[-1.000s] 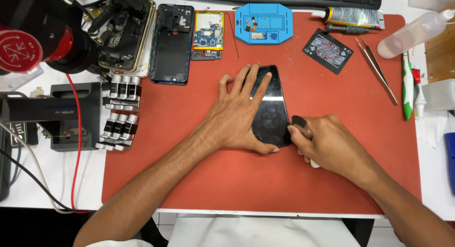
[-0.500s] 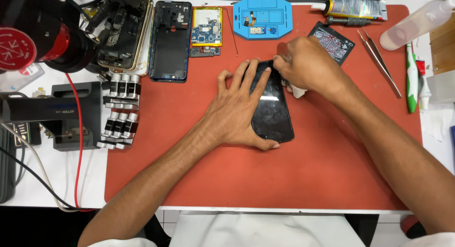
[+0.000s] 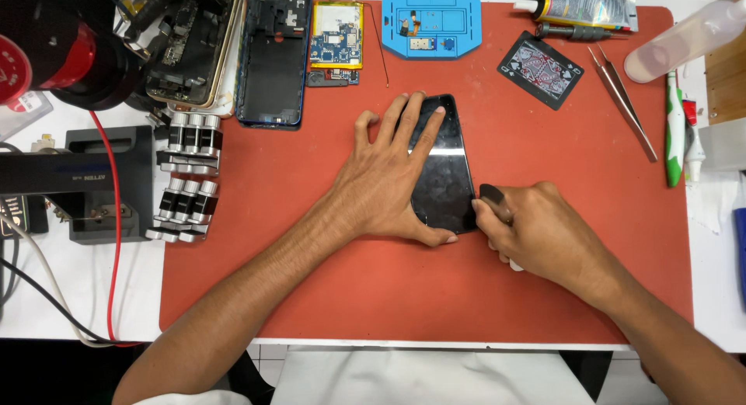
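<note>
A black phone screen (image 3: 447, 180) lies flat on the red mat (image 3: 311, 281), in the middle. My left hand (image 3: 385, 180) presses down on it with fingers spread, thumb along its near edge. My right hand (image 3: 536, 230) is at the screen's near right corner, closed around a small dark-tipped tool (image 3: 491, 195) whose tip touches the screen's right edge. A bit of white shows under that hand.
A dark phone frame (image 3: 272, 55), a circuit board with battery (image 3: 336, 40), a blue parts tray (image 3: 431, 20), a playing card (image 3: 542, 69), tweezers (image 3: 622, 102) and a glue tube (image 3: 583, 9) lie along the mat's far side. Metal screwdriver bits (image 3: 186, 180) and a black device (image 3: 85, 180) sit left.
My right hand went from the screen's near right corner up to its far end, then came back down along the right edge to the near corner. My left hand stayed pressed on the screen.
</note>
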